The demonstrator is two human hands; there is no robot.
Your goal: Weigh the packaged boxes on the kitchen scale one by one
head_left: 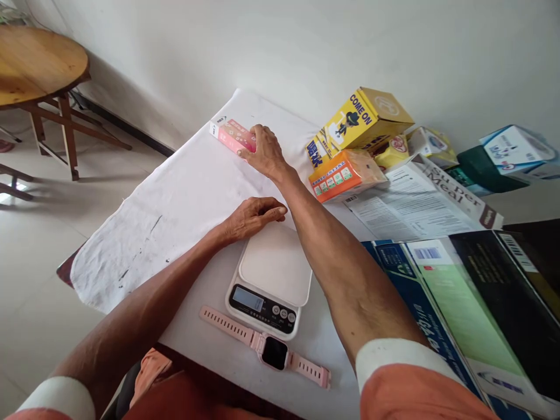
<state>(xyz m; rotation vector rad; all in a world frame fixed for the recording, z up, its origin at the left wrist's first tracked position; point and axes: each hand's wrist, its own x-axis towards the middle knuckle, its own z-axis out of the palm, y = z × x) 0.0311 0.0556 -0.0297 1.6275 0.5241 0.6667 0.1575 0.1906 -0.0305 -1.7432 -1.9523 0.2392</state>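
Observation:
My right hand [266, 153] reaches to the far part of the cloth and grips the right end of a pink box [234, 135], thumb on the near side and fingers over the far side. The box lies on the cloth. My left hand [256, 219] rests at the far edge of a white kitchen scale [276, 262], its fingers loosely bent and the thumb apart, with nothing seen in it. The scale's plate is bare; its small display [247, 298] is lit but hard to read. Just in front of the scale lies a pink smartwatch [275, 352] with its strap laid out.
A white cloth [144, 233] with dark marks covers the table. To the right stand a yellow box [354, 119], an orange packet [339, 178], a Super Meal box [455, 186] and a blue-white carton [514, 149]. Large flat boxes [464, 303] lie nearer. A round wooden table [39, 61] is far left.

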